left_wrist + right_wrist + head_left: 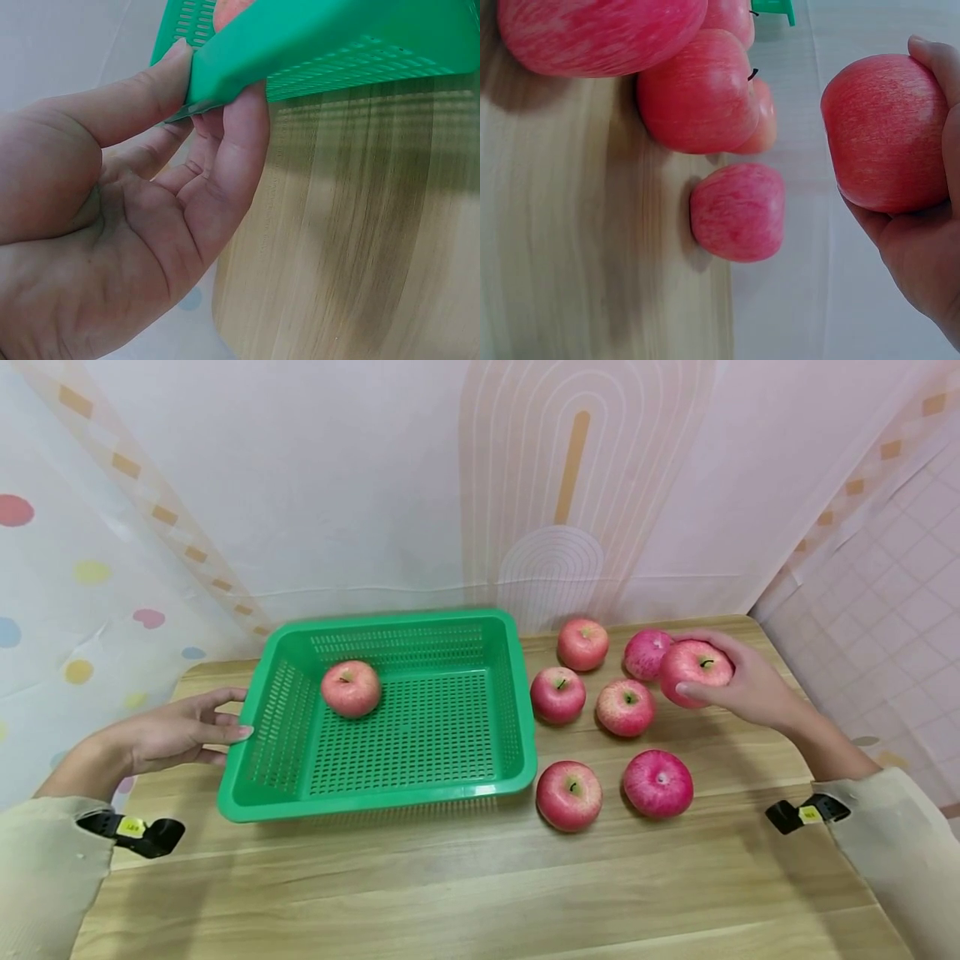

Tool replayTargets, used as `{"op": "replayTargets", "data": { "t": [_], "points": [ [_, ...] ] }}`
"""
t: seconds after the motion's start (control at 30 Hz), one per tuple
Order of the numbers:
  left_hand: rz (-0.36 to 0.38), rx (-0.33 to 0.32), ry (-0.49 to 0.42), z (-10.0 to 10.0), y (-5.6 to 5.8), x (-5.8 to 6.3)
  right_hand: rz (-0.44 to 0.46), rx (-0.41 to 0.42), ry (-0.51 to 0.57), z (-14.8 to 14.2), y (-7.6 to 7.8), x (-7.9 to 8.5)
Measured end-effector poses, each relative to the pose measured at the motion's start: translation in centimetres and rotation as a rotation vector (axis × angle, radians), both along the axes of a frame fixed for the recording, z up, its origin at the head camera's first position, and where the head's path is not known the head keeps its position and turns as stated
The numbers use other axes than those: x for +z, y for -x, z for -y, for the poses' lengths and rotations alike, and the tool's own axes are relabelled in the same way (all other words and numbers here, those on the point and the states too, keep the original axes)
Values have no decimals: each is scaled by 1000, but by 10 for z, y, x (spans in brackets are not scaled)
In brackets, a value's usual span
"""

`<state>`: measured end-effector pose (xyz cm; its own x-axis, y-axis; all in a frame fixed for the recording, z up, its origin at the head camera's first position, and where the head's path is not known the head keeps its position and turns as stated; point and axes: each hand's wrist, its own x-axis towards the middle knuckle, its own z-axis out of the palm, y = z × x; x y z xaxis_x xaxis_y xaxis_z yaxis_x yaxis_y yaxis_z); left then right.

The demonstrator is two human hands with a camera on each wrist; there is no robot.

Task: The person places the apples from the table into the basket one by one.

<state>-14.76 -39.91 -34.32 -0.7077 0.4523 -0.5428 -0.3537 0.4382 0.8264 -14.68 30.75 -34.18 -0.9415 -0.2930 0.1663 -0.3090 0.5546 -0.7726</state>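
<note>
My left hand (180, 729) pinches the left rim of a green plastic basket (517, 727), thumb on top and fingers beneath, as the left wrist view (172, 172) shows. One red apple (351, 688) lies inside the basket, toward its left side. On the right, my right hand (750, 681) grips another red apple (693, 670), thumb on its near side and fingers behind it. In the right wrist view this held apple (889, 135) is raised off the table, apart from the apples below. A darker pink apple (647, 653) sits just left of it.
Several more apples stand on the wooden table (480, 885) right of the basket, among them a pale red one (582, 644) at the back and a deep pink one (657, 783) nearer the front. A patterned cloth wall (360, 485) rises behind the table.
</note>
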Motion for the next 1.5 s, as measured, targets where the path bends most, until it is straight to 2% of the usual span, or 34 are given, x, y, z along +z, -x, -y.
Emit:
{"op": "replayTargets", "data": {
  "t": [0.23, 0.5, 0.9, 1.13, 1.5],
  "points": [
    [3, 3, -10, 0, -1, 0, 12, -14, -41, 11, 6, 7],
    [-1, 6, -5, 0, -1, 0, 20, 36, -33, 21, 13, 15],
    [2, -6, -40, 0, 0, 1, 11, 75, -8, 33, 26, 23],
    [5, -9, -52, 0, 1, 1, 32, 86, -24, 44, 30, 33],
    [5, -10, -43, 0, 0, 0, 25, 164, -8, 63, 42, 39]
  ]
}}
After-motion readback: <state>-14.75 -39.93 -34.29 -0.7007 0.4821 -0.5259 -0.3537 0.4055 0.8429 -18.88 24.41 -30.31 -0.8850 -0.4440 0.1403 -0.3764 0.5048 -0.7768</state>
